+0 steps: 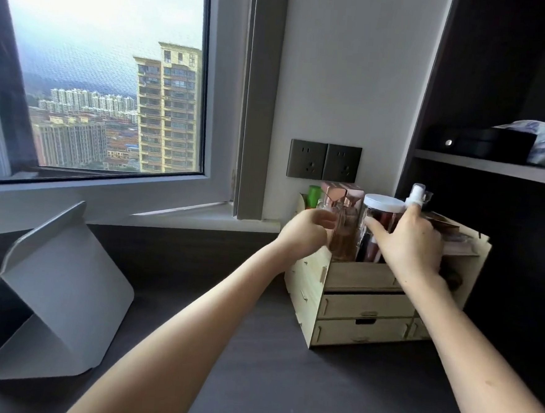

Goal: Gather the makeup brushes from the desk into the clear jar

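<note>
Both hands [308, 231] [413, 245] crowd the jar [381, 214] inside the organizer's [364, 306] rim.

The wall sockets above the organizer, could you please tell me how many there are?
2. The left socket and the right socket sit side by side on the wall behind the wooden organizer. None seems hidden.

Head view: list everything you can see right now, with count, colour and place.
Clear jar: one, white lid, in the organizer's top tray.
Wooden organizer: one, pale wood, drawers, desk right.
Perfume bottles: about two, pinkish, left of the jar.
Spray bottle: one, white, behind the jar.
Green bottle: one, tray's back left.
Tablet case: one, grey, desk left.
Wall sockets: two, dark, above the organizer.
Desk: one, dark.
Makeup brushes: none clearly visible.
Left hand: at the perfume bottles.
Right hand: on the jar.
</note>
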